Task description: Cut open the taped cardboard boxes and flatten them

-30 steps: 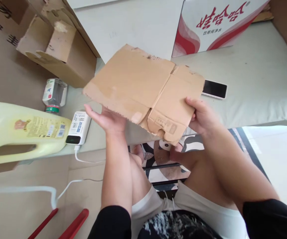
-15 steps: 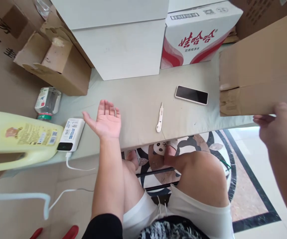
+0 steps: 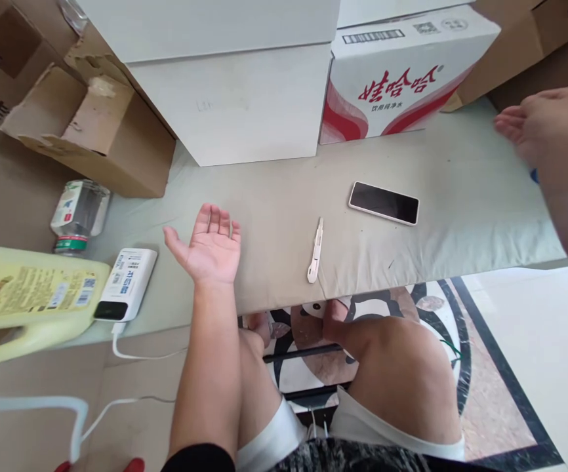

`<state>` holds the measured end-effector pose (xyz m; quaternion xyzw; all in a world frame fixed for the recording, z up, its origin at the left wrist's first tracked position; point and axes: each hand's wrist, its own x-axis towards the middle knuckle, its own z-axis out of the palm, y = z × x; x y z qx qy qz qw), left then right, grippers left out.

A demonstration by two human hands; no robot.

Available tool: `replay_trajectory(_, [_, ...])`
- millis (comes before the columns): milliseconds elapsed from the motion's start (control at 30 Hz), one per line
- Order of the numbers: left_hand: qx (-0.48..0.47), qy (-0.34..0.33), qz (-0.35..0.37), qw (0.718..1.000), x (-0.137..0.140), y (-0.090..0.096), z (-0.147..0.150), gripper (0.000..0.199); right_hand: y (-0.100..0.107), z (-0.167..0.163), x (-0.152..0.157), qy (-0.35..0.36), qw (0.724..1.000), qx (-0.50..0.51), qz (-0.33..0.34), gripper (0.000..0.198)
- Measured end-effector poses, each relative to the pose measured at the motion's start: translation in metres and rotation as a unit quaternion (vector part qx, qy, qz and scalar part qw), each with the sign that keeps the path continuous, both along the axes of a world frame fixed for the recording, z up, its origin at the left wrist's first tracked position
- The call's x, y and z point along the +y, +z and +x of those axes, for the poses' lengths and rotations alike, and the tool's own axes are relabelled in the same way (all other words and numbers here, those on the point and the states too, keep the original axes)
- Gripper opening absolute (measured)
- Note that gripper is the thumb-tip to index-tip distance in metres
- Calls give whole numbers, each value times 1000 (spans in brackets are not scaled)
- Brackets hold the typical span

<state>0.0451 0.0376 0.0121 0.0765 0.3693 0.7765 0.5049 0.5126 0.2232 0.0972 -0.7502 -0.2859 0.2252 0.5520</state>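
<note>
My left hand (image 3: 214,249) rests palm up with its fingers spread, holding nothing, at the left part of the cloth-covered table (image 3: 274,216). To its right lies a white utility knife (image 3: 316,252) with its tip pointing away from me. Beyond the knife is a phone (image 3: 384,202) with a dark screen. My right hand (image 3: 554,128) is raised over the right end of the table, slightly blurred, fingers stretched out with nothing visible in them. Brown cardboard (image 3: 505,59) stands behind it. A small blue thing (image 3: 534,176), partly hidden, shows beside my right wrist.
At the back stand a white box (image 3: 235,111) and a white and red printed carton (image 3: 392,98). Along the left are an open cardboard box (image 3: 126,144), a clear bottle (image 3: 80,213), a power bank (image 3: 129,282) with a white cable, and a yellow jug (image 3: 33,295).
My right hand has let go of the brown cardboard piece and moved up and away from me. That piece no longer lies at the table's right front. My left hand stays nearly still.
</note>
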Motion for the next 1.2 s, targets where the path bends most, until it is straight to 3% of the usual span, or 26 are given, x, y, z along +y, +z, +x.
replay_trajectory(133, [-11,-10,13,1000,-1,-1,-4,80,-34,-10,-26,32,998,9,-50,28])
replay_trajectory(233, [-14,-21,24,999,-6,0,-6,79,-47,-20,-55,45,995,14,-85,18])
replay_trajectory(433, [-17,-8,48,999,-20,4,-16,73,-37,-68,-91,106,985,0,-138,22])
replay_trajectory(633, [-33,7,61,998,-31,6,-34,62,-29,-160,-96,265,955,-27,-131,22])
replay_trajectory(833, [-99,36,51,993,-37,13,-51,50,-36,-307,-89,491,862,-91,-88,20])
replay_trajectory(933, [-131,45,48,989,-38,16,-56,43,-31,-398,-85,623,744,-242,16,26])
replay_trajectory(1033, [-140,38,42,989,-39,17,-61,39,-19,-483,-82,669,659,-326,112,36])
replay_trajectory(1133, [-139,26,45,989,-40,17,-66,37,-8,-544,-78,677,630,-360,124,41])
replay_trajectory(1200, [-133,17,54,990,-41,17,-70,37,-5,-568,-75,686,618,-364,121,43])
